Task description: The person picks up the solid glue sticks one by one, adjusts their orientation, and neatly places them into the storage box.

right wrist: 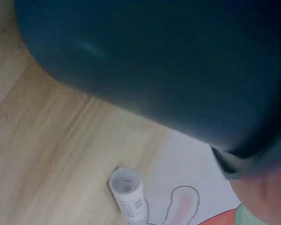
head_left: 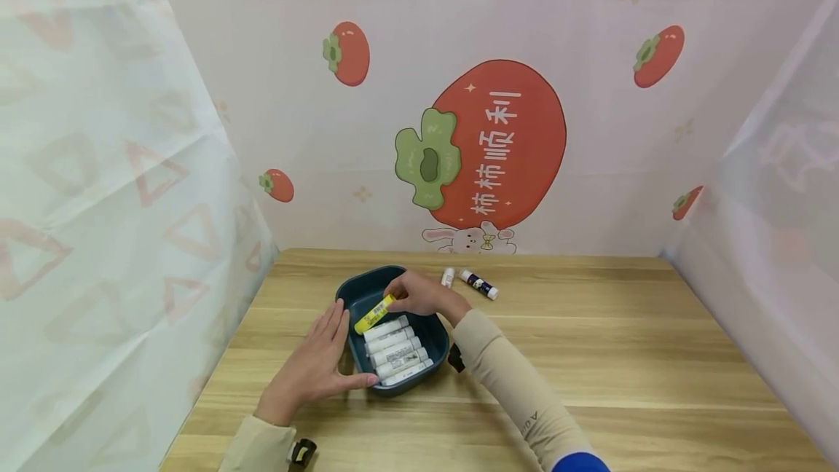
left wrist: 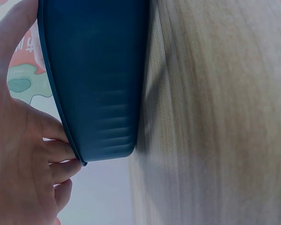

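A yellow glue stick (head_left: 375,314) lies slanted inside a dark teal box (head_left: 440,341), above a row of several white glue sticks (head_left: 396,349). My right hand (head_left: 419,294) reaches over the box's far right side and pinches the yellow stick's upper end between thumb and fingers. Spread along the box's left side, my left hand (head_left: 316,361) touches the rim with its fingertips, its thumb stretched out to the near corner. In the left wrist view, the fingers of the left hand (left wrist: 23,154) rest at the rim of the teal box (left wrist: 96,84).
Behind the right wrist, a white glue stick (head_left: 448,277) and a dark blue one with white ends (head_left: 479,285) are on the wooden table (head_left: 590,341). A printed cloth (head_left: 609,166) hangs along the table's back edge, with pale sheets at both sides.
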Available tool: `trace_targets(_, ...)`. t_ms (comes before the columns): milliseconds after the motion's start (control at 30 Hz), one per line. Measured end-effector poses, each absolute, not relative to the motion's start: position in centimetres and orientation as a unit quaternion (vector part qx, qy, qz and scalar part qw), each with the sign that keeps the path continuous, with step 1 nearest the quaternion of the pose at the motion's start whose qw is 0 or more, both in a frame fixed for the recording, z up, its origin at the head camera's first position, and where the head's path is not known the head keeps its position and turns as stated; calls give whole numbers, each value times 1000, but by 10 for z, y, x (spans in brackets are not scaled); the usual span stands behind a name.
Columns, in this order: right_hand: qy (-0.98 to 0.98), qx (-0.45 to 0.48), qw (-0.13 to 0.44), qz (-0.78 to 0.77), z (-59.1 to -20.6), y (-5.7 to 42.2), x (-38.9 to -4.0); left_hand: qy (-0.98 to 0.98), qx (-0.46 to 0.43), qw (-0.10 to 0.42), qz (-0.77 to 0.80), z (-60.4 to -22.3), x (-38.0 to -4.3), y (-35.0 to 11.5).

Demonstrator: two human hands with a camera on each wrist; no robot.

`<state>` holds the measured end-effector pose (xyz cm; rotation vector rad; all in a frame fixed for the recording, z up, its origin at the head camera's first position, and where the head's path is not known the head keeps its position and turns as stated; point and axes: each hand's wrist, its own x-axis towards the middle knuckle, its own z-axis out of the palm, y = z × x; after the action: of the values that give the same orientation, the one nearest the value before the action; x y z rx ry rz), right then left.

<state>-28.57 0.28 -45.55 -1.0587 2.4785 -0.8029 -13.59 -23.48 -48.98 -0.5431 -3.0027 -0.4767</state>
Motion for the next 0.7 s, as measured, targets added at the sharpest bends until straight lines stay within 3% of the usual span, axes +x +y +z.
trace_targets(367, 901, -405, 123, -93, -452, -5, -279, -971, -175, 23, -162, -490, -136, -236)
trace_targets(700, 901, -414, 117, -60, -454, -11, -278, -971, -175, 17, -164, -488, -136, -234)
